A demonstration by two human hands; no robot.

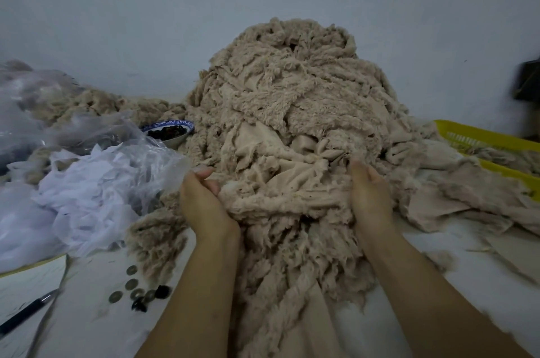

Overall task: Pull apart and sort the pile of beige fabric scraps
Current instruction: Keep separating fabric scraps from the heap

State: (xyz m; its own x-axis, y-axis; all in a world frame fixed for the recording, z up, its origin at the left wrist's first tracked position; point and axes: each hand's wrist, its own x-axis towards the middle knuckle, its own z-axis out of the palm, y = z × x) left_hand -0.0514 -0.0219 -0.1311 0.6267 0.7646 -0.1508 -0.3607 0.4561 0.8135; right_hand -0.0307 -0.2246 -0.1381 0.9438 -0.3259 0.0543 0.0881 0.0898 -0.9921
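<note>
A tall heap of beige fluffy fabric scraps [292, 88] rises against the wall at the centre of the table and spills toward me. My left hand [204, 200] grips the left side of a bunch of scraps [286, 200] at the heap's near foot, fingers curled into the fluff. My right hand [369, 194] grips the same bunch from the right, its fingertips buried in the fabric. More beige scraps [455, 200] lie flat to the right, and a smaller mound [87, 100] sits at the far left.
A yellow plastic basket [479, 135] holding scraps stands at the right edge. Clear plastic bags and white fabric [87, 182] crowd the left. A blue-rimmed bowl [169, 131] of dark pieces sits behind them. Coins and dark buttons [137, 290], a pen [26, 314] and paper lie near left.
</note>
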